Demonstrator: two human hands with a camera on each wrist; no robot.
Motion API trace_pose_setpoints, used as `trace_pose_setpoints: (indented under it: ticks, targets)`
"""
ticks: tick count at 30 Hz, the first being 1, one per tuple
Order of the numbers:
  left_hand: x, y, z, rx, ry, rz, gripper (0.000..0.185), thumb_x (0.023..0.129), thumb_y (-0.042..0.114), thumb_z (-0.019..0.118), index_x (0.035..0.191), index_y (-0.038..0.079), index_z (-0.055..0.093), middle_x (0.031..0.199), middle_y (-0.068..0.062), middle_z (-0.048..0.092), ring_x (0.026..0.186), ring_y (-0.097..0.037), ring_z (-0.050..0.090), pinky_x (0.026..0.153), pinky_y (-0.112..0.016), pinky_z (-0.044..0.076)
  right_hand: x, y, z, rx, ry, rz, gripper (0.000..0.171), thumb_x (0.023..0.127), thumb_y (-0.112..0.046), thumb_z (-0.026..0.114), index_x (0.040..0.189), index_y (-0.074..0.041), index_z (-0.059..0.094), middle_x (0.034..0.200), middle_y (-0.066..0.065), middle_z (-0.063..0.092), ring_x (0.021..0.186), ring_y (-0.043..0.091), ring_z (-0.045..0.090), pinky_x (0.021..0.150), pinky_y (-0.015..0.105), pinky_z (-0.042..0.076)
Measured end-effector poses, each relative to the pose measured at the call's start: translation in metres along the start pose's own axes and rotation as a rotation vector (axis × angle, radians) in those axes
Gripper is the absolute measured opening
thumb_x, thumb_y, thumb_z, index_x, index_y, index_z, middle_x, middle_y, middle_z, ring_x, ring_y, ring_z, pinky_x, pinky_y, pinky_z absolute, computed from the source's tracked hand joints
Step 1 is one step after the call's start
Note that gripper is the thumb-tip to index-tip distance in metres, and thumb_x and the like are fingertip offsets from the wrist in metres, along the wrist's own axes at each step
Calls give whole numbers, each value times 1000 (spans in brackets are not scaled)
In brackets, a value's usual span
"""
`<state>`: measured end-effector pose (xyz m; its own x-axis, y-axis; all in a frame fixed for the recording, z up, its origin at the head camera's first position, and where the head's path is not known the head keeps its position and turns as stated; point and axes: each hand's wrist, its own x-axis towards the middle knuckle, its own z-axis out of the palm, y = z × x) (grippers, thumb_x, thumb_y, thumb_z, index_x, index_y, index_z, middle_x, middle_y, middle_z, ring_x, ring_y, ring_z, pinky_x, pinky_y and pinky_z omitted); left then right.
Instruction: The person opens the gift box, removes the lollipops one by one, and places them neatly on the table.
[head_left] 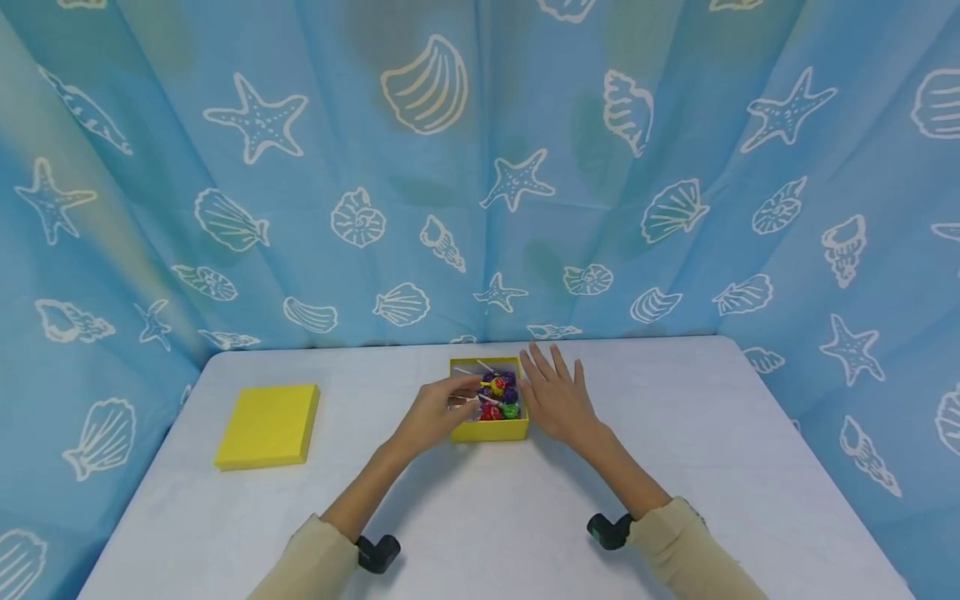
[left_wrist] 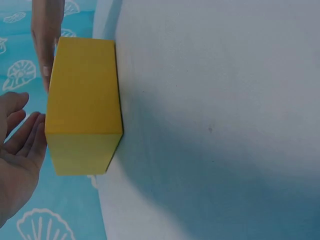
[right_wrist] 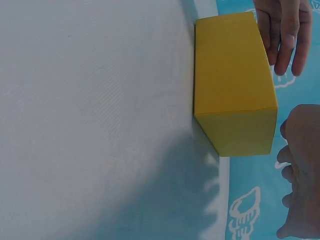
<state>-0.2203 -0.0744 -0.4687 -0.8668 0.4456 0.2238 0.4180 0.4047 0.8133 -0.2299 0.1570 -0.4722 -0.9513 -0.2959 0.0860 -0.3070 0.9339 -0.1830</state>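
A yellow box [head_left: 489, 431] stands uncovered near the table's far edge, holding several lollipops in red, green, purple and yellow wrappers; one lollipop [head_left: 498, 385] with a yellow-and-red wrapper lies on top. My left hand [head_left: 433, 410] reaches over the box's left side, its thumb and fingers apart above the candies. No lollipop shows between those fingers. Beside the box's right wall is my right hand [head_left: 561, 402], fingers straight and spread; whether it touches the wall, I cannot tell. In both wrist views the box walls hide the contents.
A yellow lid [head_left: 267, 427] lies on the left part of the white-covered table [head_left: 480, 517]. Behind the table hangs a blue curtain [head_left: 480, 250] printed with shells and starfish. A dark wrist camera [head_left: 378, 553] is strapped to the left wrist, another [head_left: 609, 532] to the right.
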Motion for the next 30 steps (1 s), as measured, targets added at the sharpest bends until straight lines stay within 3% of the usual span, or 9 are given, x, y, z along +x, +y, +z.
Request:
trace_pose_setpoints:
  ticks: [9,15,22,30]
  targets:
    - [18,0,3,99,-29,-15,34,98,8,65,130,-2,62,122,-16,67,108,-25,66,92,-35,54,-1,-1,3,-21,-45,21,57,108,-36,34,158,-10,26,164,12,18,149,40,8,112,70,8]
    - [35,-3,3,169,-82,-28,35,100,13,63,132,-2,61,121,-15,68,107,-25,66,91,-35,54,-1,-1,7,-28,-64,26,57,109,-37,33,159,-11,26,164,11,18,150,39,8,113,69,7]
    - [50,-8,7,286,-148,4,32,100,10,61,129,-4,63,119,-14,69,108,-25,67,91,-36,54,-1,1,11,-35,-53,10,56,109,-37,30,159,-11,25,164,10,18,150,39,8,112,70,4]
    - [61,-8,13,391,-185,-59,31,99,10,63,129,2,66,121,-11,69,106,-21,66,94,-36,52,-1,2,14,-48,-63,6,56,110,-37,26,160,-12,22,164,9,17,150,38,8,112,70,3]
